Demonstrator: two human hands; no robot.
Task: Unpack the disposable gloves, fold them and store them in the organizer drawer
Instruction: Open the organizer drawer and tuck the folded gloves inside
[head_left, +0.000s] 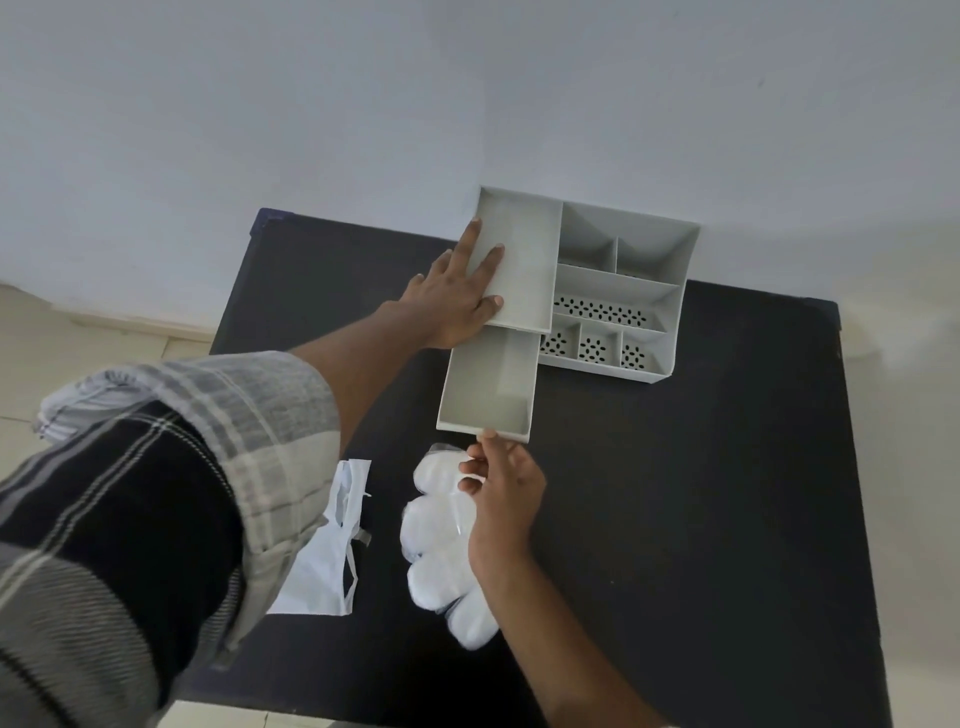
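A grey plastic organizer (618, 291) stands at the far edge of a dark tabletop (701, 493), against a pale wall (467, 104). Its right section holds open compartments, several with perforated floors. Its left section has a flat top panel, and the drawer (488, 387) below it is pulled out toward the person and shows an empty interior. The left hand (457, 301) lies flat on that top panel with fingers spread, palm at the panel's near left corner; it grips nothing. A plaid sleeve (171, 467) covers the left forearm and fills the lower left of the view. The right hand (501, 493) is at the drawer's front edge, its index fingertip touching the front lip; its other fingers are curled, and whether they pinch anything cannot be told. The folded disposable gloves (441, 540) lie on the tabletop as a row of white translucent bundles, just beside the right hand on its left and in front of the drawer, outside it. A torn white plastic package (327, 551) lies flat further left, partly hidden by the sleeve.
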